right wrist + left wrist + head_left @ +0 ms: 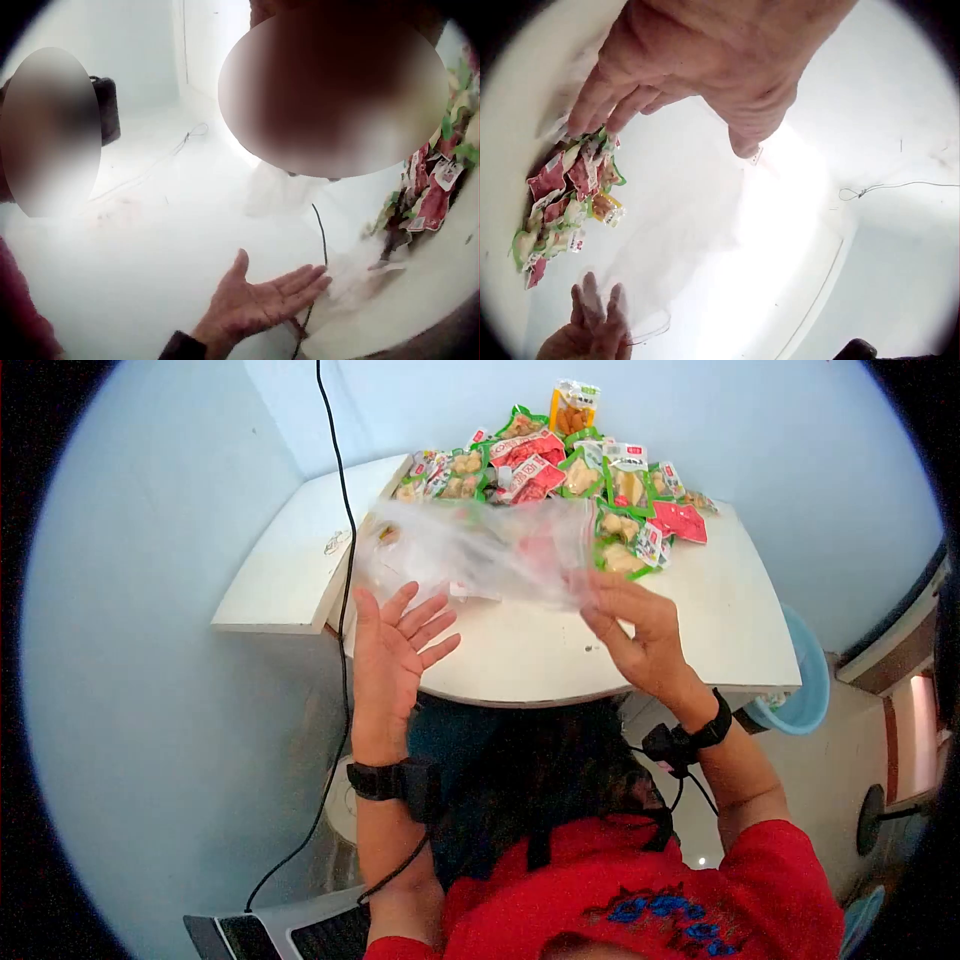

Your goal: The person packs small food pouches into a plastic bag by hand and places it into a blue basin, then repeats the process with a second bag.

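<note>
A clear plastic bag (470, 550), blurred in the head view, stretches sideways above the white table (520, 660). My right hand (648, 632) pinches its right end between thumb and fingers. Near the bag's left end, my left hand (388, 655) is raised with the fingers spread and the palm turned up. The right wrist view also shows this left hand (259, 301) with straight fingers, close to the filmy plastic. Behind the bag lies a heap of snack packets (530, 470) in red, green and clear wrapping; the bag partly covers the nearest ones.
A yellow packet (575, 408) leans against the wall at the back of the heap. A black cable (345, 510) hangs down past the table's left side. On the floor at the right stands a blue bin (808, 680). A chair (300, 935) is at the lower left.
</note>
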Demonstrator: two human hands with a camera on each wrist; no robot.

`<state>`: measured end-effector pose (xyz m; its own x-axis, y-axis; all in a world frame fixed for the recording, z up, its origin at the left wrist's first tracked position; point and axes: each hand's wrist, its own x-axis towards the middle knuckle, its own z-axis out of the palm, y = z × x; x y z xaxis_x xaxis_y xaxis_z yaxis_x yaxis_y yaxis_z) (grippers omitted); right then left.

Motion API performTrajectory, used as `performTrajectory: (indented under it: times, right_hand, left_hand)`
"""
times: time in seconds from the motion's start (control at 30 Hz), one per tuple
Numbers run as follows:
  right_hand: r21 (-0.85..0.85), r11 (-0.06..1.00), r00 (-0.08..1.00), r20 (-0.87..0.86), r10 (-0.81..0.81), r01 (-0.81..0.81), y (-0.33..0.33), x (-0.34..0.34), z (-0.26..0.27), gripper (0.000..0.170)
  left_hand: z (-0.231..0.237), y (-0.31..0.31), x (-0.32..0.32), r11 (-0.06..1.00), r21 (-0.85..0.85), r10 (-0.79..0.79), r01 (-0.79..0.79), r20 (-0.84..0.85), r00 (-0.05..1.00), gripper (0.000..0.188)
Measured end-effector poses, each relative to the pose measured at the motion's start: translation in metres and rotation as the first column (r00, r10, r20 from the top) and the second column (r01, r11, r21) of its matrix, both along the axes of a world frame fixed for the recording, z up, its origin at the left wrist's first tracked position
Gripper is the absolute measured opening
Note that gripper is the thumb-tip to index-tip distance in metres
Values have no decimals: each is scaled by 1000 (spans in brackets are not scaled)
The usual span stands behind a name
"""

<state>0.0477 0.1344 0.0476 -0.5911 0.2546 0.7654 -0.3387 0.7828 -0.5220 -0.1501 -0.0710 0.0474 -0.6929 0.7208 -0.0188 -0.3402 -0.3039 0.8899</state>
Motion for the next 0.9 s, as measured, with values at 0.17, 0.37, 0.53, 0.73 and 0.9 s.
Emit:
performTrajectory:
  times: [0.17,0.37,0.53,0.73,0.9]
  right_hand:
    - [270,958,990,130,61,-95,-7,33,-12,25]
    - [209,976,962,273,-4,-55,-25,64,-22,33]
    - [-540,839,847,411,336,-71,-35,64,-12,34]
    - [-848,496,945,-19,326,-188,-38,64,-3,38]
    - [-911,244,881,-206,426,-332,-18,68,-2,39]
  left_hand:
    - [-2,-5,24,978,203,41,-52,63,997,66]
    - [-27,-15,41,960,229,169,-159,-22,985,27]
    - [-22,-21,77,957,262,135,-127,-13,991,22]
    - [-31,-33,78,962,105,271,-252,-236,933,24]
    - [-41,-30,78,937,-4,333,-350,-301,894,33]
